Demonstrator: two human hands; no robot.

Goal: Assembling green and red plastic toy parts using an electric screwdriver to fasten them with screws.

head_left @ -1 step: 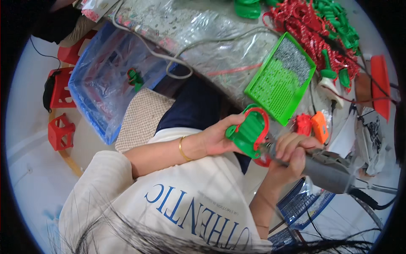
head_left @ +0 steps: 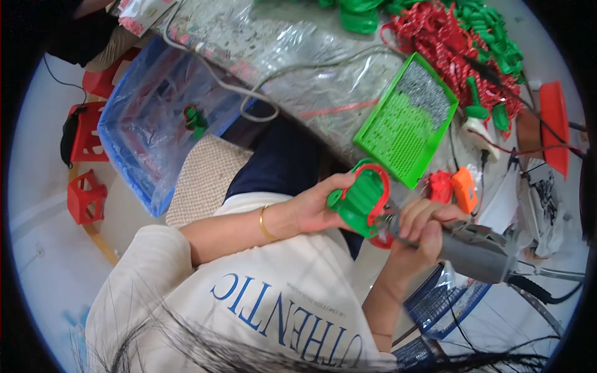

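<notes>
Just beyond a dark-trousered lap [head_left: 273, 165], the counter [head_left: 230, 31] is stretching away under clear plastic [head_left: 298, 46]. It is carrying a green tray [head_left: 434, 148] near its edge, an orange block [head_left: 464, 189] beside that and, farther off, a heap of red parts [head_left: 429, 37] with green parts [head_left: 497, 43] lying behind. At the left, a plastic-lined blue bin [head_left: 118, 158] is standing beside the counter, with a small red stool [head_left: 87, 199] standing past it.

Compared with the earlier frame, the counter and its things are appearing slightly lower and farther left, while both hands are keeping the same grips.

A green piece with a red rim [head_left: 357, 202] is being held in the air near the tray's near end. The left hand [head_left: 320, 205] is pinching its left side between thumb and fingers; the right hand [head_left: 420, 230] is curling its fingers round a grey power tool [head_left: 476, 255]. The piece's red arch is bulging rightward and away, its long axis running roughly near to far. The tool's tip is pointing leftward at the rim; I cannot tell whether they are touching.
</notes>
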